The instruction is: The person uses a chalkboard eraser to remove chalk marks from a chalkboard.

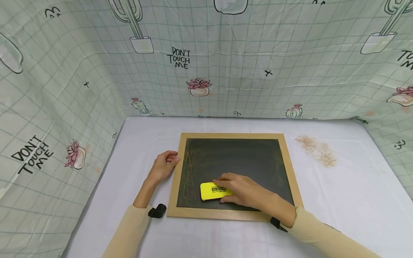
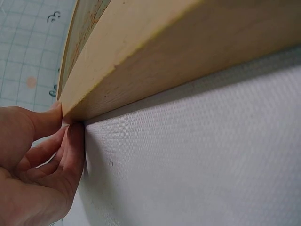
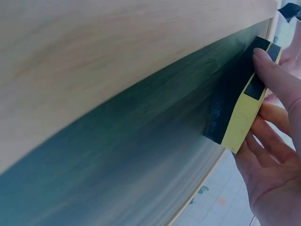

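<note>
A small chalkboard point(image 1: 232, 161) with a light wooden frame point(image 1: 226, 214) lies flat on the white table. My left hand point(image 1: 164, 166) holds the frame's left side, thumb on the wood and curled fingers low against its edge, as the left wrist view shows. A yellow eraser point(image 1: 211, 191) with a dark felt layer point(image 3: 230, 94) sits at the lower middle of the board. My right hand point(image 1: 245, 191) grips it between thumb and fingers. Orange-brown chalk marks point(image 1: 190, 172) run down the board's left part; the rest of its surface looks dark with faint smears.
Brown dust point(image 1: 317, 150) is spread on the white tabletop point(image 1: 335, 190) right of the board. A patterned grid cloth point(image 1: 238, 64) hangs behind and along both sides. Black wrist-camera mounts point(image 1: 157, 211) show below both wrists.
</note>
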A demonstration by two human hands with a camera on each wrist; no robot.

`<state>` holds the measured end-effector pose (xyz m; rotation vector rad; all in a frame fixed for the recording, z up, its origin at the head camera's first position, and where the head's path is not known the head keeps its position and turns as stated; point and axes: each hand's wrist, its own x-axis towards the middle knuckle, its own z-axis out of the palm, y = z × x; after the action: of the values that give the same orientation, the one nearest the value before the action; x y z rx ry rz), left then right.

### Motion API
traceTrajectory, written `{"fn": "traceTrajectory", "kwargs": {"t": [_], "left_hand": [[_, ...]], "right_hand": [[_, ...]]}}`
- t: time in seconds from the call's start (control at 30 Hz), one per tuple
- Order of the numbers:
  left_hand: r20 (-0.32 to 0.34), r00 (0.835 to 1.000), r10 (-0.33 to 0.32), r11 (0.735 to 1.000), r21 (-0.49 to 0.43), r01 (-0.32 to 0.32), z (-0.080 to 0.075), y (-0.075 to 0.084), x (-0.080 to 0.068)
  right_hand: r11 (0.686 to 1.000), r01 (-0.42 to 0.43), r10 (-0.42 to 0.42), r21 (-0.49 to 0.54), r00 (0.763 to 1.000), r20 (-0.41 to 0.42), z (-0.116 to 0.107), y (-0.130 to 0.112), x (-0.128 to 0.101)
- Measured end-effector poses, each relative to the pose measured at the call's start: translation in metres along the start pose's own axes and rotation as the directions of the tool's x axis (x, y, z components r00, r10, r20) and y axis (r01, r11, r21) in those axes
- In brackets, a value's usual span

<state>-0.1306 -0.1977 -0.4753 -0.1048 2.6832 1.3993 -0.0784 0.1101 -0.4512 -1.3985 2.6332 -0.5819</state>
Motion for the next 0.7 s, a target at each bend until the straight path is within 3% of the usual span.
{"fn": "traceTrajectory", "kwargs": {"t": [0.7], "left_hand": [[0.0, 1.0, -0.002, 1.0, 0.003, 0.002, 0.0, 0.0, 0.0]], "right_hand": [[0.999, -0.03, 0.031, 0.015, 0.998, -0.055, -0.009, 0.018, -0.035]]}}
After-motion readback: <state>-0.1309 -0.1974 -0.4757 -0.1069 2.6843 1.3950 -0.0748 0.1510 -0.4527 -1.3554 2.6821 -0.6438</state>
